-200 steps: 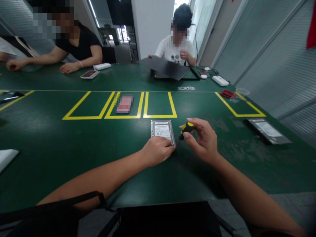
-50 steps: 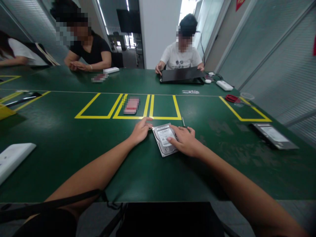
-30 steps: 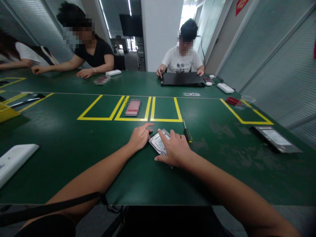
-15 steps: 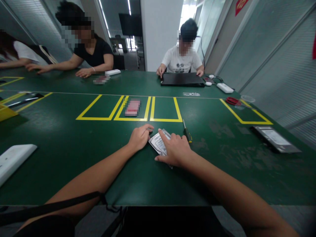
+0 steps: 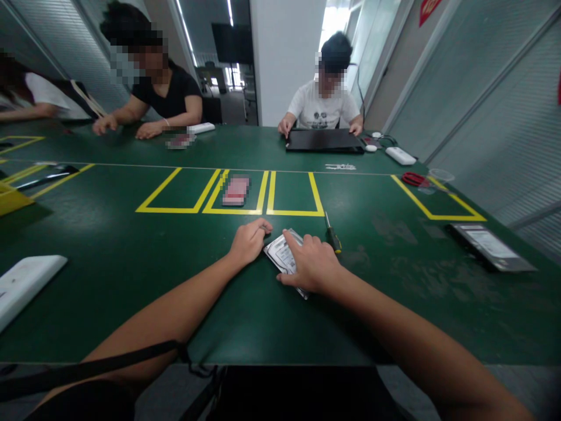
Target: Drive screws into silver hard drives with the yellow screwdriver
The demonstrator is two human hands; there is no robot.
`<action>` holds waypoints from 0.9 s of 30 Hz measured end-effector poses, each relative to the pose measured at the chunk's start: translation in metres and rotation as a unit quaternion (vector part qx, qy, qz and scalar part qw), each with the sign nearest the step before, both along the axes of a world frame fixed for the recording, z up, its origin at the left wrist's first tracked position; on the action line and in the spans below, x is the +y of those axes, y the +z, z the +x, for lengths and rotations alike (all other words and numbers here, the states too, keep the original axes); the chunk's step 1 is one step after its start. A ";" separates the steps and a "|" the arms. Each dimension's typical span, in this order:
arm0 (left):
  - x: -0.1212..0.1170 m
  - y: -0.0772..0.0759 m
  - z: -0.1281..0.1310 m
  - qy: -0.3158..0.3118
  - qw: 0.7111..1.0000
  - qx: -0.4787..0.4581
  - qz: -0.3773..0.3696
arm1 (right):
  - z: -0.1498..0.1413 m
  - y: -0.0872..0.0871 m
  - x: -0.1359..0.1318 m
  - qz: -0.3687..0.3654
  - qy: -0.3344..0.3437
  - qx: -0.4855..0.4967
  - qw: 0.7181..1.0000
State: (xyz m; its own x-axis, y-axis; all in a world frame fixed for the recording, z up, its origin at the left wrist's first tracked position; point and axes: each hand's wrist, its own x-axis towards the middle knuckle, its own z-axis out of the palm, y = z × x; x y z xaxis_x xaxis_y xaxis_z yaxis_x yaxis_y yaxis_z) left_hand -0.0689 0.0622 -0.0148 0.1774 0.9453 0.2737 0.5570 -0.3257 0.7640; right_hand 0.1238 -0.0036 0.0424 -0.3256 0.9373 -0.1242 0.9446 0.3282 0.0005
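Observation:
A hard drive (image 5: 280, 252) with a silver edge and a white printed label lies tilted on the green table in front of me. My right hand (image 5: 313, 263) covers its right side, with the index finger along the label and the thumb at the near-left part; the other fingers curl at the far right edge. My left hand (image 5: 250, 241) rests on the table by the drive's left corner, fingers bent together; whatever they may hold is hidden. Just right of the drive is a screwdriver (image 5: 333, 238) with a black and yellow handle, its shaft pointing away.
Yellow tape (image 5: 295, 213) marks boxes on the table (image 5: 210, 339); a blurred-out pink item (image 5: 236, 191) lies in one. Another drive-like unit (image 5: 491, 247) sits right, near a red cable coil (image 5: 412, 179). A white power strip (image 5: 30, 280) is left. Co-workers sit opposite, one holding a dark panel (image 5: 324, 140).
My hands and the hard drive stay nearly in place, the right hand shifting only slightly. Across the table, the black-shirted co-worker's outstretched hand has drawn back toward the body.

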 end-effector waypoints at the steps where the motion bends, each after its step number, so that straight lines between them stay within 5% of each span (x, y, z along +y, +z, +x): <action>1: 0.001 0.000 0.000 0.004 1.000 0.000 -0.002 | 0.000 0.000 0.000 -0.002 0.000 0.002 1.000; 14: 0.006 -0.002 -0.002 -0.012 0.999 0.038 0.008 | 0.014 0.023 0.007 0.000 -0.010 0.007 1.000; 27: -0.004 0.000 0.007 -0.058 0.960 0.265 0.072 | 0.096 0.045 0.008 0.000 -0.059 -0.018 0.998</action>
